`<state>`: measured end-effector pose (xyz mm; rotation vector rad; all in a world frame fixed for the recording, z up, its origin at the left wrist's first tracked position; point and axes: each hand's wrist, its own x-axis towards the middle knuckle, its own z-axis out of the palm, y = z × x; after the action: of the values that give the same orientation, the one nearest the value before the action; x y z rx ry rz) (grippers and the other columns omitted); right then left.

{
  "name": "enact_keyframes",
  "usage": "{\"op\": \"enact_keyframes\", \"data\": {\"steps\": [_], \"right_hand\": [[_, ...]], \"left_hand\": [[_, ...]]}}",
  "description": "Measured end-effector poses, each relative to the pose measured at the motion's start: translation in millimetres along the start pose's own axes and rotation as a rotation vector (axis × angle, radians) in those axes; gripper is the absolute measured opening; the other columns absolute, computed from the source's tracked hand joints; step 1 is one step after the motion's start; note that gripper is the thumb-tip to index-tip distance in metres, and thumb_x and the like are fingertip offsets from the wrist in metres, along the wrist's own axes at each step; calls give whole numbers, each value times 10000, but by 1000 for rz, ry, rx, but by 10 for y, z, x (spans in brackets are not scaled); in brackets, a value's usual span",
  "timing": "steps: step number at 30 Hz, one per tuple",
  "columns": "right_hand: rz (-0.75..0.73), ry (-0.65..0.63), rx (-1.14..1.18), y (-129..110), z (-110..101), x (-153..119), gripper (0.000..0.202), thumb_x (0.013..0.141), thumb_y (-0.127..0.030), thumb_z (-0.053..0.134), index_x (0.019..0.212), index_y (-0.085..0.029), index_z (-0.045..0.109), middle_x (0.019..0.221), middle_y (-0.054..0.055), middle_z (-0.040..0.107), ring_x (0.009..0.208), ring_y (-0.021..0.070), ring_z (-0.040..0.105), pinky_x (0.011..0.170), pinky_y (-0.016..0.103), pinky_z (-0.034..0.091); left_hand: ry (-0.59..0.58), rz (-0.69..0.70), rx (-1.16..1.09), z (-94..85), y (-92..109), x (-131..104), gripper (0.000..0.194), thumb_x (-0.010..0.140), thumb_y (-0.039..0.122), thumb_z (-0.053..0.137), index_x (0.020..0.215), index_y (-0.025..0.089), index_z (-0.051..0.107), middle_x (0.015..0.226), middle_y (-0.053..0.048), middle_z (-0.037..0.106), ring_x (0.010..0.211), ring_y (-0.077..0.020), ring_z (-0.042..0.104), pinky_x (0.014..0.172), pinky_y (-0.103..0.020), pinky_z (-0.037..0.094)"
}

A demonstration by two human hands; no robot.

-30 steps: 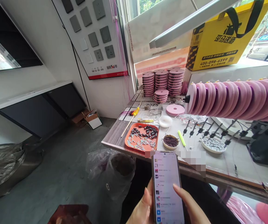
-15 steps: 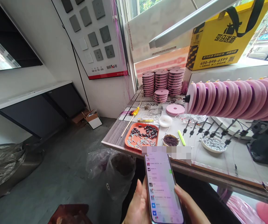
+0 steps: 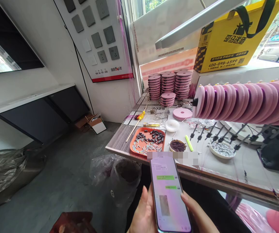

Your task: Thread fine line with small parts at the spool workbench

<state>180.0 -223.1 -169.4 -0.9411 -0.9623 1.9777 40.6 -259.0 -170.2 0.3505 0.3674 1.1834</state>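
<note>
A smartphone (image 3: 170,200) with a lit chat screen is held upright over my lap, just in front of the table edge. My left hand (image 3: 144,210) wraps its left side, thumb raised along the edge. On the phone's other side, my right hand (image 3: 197,212) grips the right edge, with its thumb at the screen's border. Fingers behind the phone are hidden. Beyond the phone lie an orange tray (image 3: 132,149) of black and silver small parts, a small bowl of dark brown pieces (image 3: 177,145) and a bright green stick-like tool (image 3: 189,143).
Pink spools (image 3: 154,87) stand stacked at the back; a row of pink discs (image 3: 246,102) sits on a rod at right. A bowl of whitish beads (image 3: 223,150) is below them. A yellow bag (image 3: 226,42) stands behind. A plastic-lined bin (image 3: 126,181) is left of my legs.
The phone's screen has switched from a list of chats to a single conversation with green message bubbles. Both hands and the phone stay nearly in place.
</note>
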Motion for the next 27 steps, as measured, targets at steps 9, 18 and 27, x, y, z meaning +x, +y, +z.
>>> {"op": "enact_keyframes", "data": {"steps": [9,18,27], "right_hand": [[-23,26,-14,3,20,-27,568,738,-696,583,984,-195,687,1015,98,682,1131,361,509,945,438,420],[-14,42,-38,25,-4,5,475,712,-633,632,920,-212,701,909,101,694,1112,376,519,945,460,416],[-40,-25,-68,194,-41,36,537,636,-476,769,1042,-158,618,732,36,670,743,272,642,781,393,502]], "left_hand": [[16,-9,-20,11,5,-4,518,852,567,423,1282,294,515,1193,-108,629,1110,-300,559,991,-464,331],[15,-9,2,42,10,-5,525,846,565,441,1299,304,491,1200,-107,619,1101,-299,562,970,-456,358],[-6,-33,106,130,-69,16,576,815,595,473,1332,343,434,1169,-96,622,1016,-288,606,876,-441,434]]}}
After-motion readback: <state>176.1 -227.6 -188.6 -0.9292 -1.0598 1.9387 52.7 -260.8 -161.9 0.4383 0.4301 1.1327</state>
